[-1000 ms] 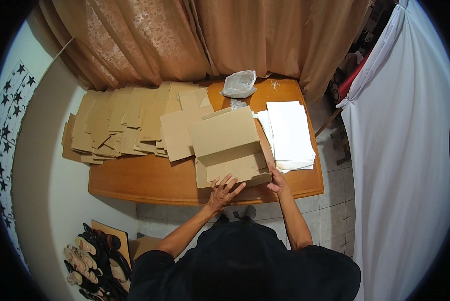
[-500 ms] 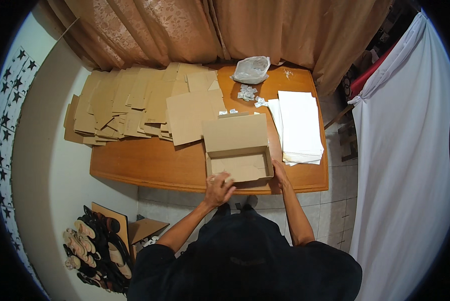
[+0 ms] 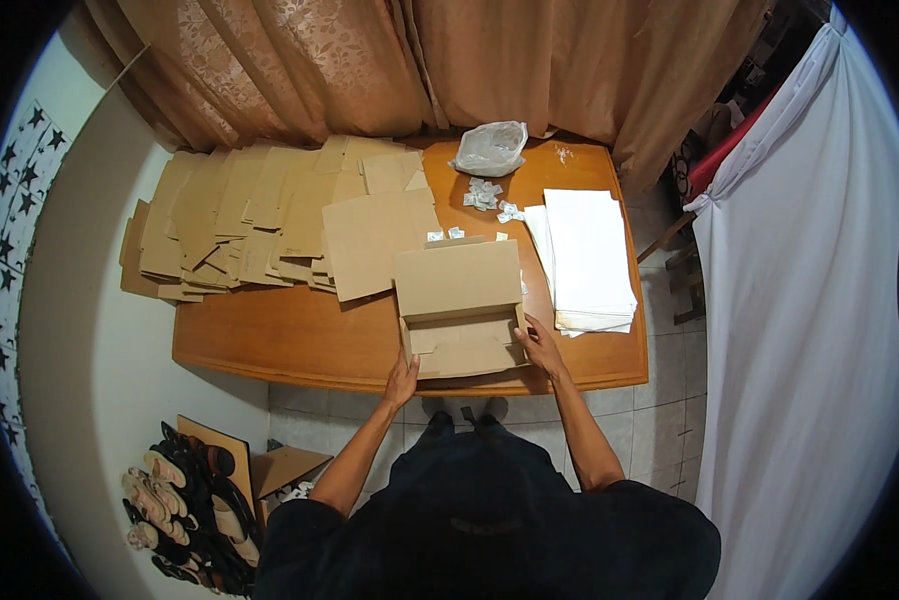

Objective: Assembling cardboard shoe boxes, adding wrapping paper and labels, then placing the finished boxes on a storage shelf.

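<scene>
A brown cardboard box (image 3: pixel 459 277) with its lid raised at the back stands at the near edge of the wooden table. Its inside shows bare cardboard with flaps along the walls. At the box's left front corner, my left hand (image 3: pixel 402 380) grips the side wall. My right hand (image 3: pixel 540 346) is closed on the right wall, fingers toward the rim. Just behind the lid lie small white packets (image 3: pixel 447 234). Right of the box is a stack of white paper sheets (image 3: pixel 589 255).
Flat cardboard pieces (image 3: pixel 259 215) spread over the table's (image 3: pixel 279 335) left half. A clear plastic bag (image 3: pixel 490 149) and a pile of small packets (image 3: pixel 482 194) sit toward the back. Shoes (image 3: pixel 189 510) stand at lower left. A white cloth (image 3: pixel 799 300) hangs at right.
My left hand has moved from the box's front edge to its left corner. My right hand has shifted up along the right wall. The box's front now looks tilted slightly.
</scene>
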The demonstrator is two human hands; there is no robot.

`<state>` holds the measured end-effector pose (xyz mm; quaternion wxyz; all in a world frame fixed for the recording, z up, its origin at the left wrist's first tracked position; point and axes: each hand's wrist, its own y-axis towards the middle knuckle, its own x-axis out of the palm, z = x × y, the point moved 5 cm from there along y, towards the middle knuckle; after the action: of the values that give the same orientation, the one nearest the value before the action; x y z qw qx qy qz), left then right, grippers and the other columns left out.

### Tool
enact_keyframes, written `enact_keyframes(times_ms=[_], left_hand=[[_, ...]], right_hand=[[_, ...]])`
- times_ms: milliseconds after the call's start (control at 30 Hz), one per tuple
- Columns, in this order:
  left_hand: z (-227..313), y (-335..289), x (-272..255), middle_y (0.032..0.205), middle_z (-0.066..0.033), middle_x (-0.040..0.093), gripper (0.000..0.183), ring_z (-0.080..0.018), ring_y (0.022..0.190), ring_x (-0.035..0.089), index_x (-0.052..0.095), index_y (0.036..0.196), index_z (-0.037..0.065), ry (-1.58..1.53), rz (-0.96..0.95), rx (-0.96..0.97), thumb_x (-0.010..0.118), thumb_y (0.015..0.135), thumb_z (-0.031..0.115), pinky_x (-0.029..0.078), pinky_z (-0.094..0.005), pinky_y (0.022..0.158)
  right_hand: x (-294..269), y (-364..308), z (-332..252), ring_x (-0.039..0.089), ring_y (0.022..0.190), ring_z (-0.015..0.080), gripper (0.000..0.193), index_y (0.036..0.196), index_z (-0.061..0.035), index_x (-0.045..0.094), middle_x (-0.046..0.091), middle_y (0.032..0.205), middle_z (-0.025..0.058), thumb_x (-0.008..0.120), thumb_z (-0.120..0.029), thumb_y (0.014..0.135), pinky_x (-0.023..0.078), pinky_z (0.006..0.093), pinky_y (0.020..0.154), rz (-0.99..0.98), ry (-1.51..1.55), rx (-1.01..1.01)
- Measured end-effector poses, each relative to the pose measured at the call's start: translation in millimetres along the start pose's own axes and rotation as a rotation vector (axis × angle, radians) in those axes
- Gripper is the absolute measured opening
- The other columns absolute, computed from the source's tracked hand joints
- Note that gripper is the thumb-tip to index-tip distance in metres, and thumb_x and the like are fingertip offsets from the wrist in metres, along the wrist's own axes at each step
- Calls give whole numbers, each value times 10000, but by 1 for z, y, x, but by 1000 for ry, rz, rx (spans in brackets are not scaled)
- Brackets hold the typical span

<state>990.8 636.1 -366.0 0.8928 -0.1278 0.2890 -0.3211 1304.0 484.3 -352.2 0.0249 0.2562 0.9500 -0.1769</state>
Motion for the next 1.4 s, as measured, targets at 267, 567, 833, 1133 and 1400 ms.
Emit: enact_keyframes(times_ms=[267,567,833,1133,1400], left_hand=[[44,-15,-6,1588,-302,253,795,-424,1472,288,142,1567,-15,-62,228,291,515,1027,433,282,-452,1193],[30,-24,-17,1620,-284,190,675,-438,1476,273,140,1575,-27,310,170,457,444,1061,289,294,-456,1193],[32,-23,-15,1633,-264,157,619,-430,1451,318,137,1572,-40,443,213,475,387,1056,194,444,-453,1087],[28,-21,-29,1604,-264,263,610,-441,1415,374,293,1535,-41,633,150,446,459,1022,245,411,-489,1098],[105,-35,-39,1574,-259,297,622,-455,1425,324,362,1505,-18,702,282,548,514,1021,343,304,-529,1155]], right_hand=[[-2,-19,-25,656,1039,287,591,1425,-52,494,639,1195,221,633,-423,986,513,366,897,325,-279,-202],[16,-27,-47,523,1286,363,726,1507,10,377,454,1465,255,633,-411,974,463,419,1043,59,-312,-315],[42,-35,-43,477,1319,464,813,1583,-26,142,312,1574,270,555,-415,1002,477,489,1033,56,-673,-349],[44,-37,-42,502,1275,496,787,1594,-56,99,300,1577,268,467,-459,1027,491,511,1005,60,-783,-189],[6,-66,-71,338,1442,423,867,1589,8,75,256,1597,284,455,-526,1022,311,441,1179,202,-420,-110]])
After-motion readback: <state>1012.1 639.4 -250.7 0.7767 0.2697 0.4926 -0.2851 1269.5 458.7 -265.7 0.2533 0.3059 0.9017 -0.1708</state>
